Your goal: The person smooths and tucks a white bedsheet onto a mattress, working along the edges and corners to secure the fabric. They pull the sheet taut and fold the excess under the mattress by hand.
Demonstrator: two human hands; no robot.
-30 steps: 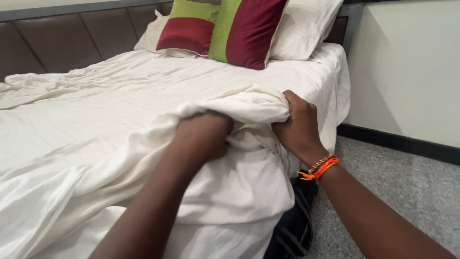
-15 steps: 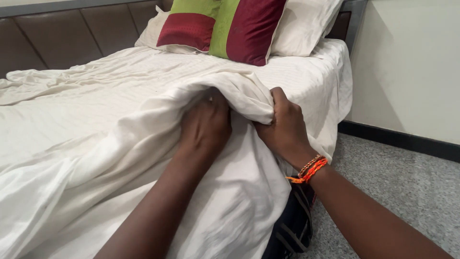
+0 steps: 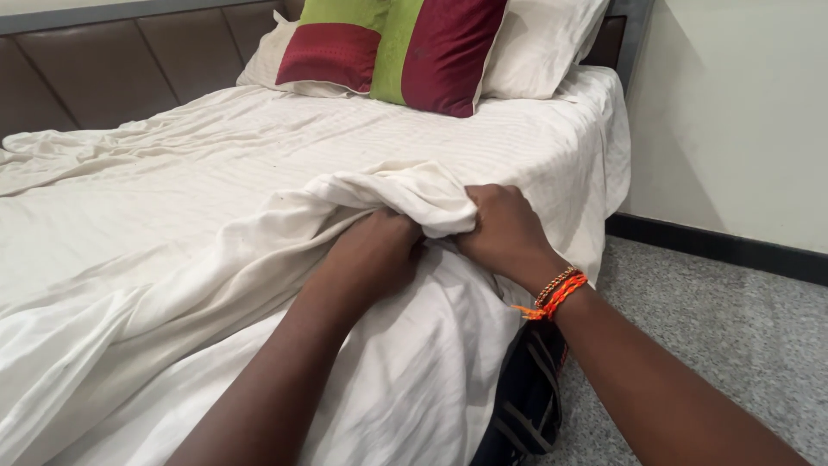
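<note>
White sheet: a loose, creased cotton top sheet (image 3: 259,259) with a faint woven stripe lay bunched across the near half of the bed, its folded edge gathered into a ridge at the bed's right side.
Left hand: the left hand (image 3: 373,256) was pressed down into the sheet just below the ridge, fingers curled under the cloth; its grip was closed on a fold of the white sheet.
Right hand: the right hand (image 3: 504,231) sat just beside the left, touching the same ridge, with its grip closed tight around a pinched bundle of the sheet; the fingertips were hidden in the fabric.
Wrist threads: orange and red thread bands (image 3: 555,296) circled the right wrist.
Bed: the mattress (image 3: 483,129) was covered by a flatter striped white sheet that hung over the right edge.
Cushion: a square cushion (image 3: 392,47) in maroon and lime-green panels leaned at the head of the bed.
Pillows: white pillows (image 3: 543,43) stood behind and beside the cushion, touching it.
Headboard: a brown padded headboard (image 3: 95,73) ran along the back.
Bed base: a dark striped panel (image 3: 526,406) showed under the hanging sheet, below the right forearm.
Floor: grey speckled floor (image 3: 724,336) lay to the right of the bed.
Wall: a cream wall (image 3: 733,112) met the floor at a dark skirting strip (image 3: 724,246).
</note>
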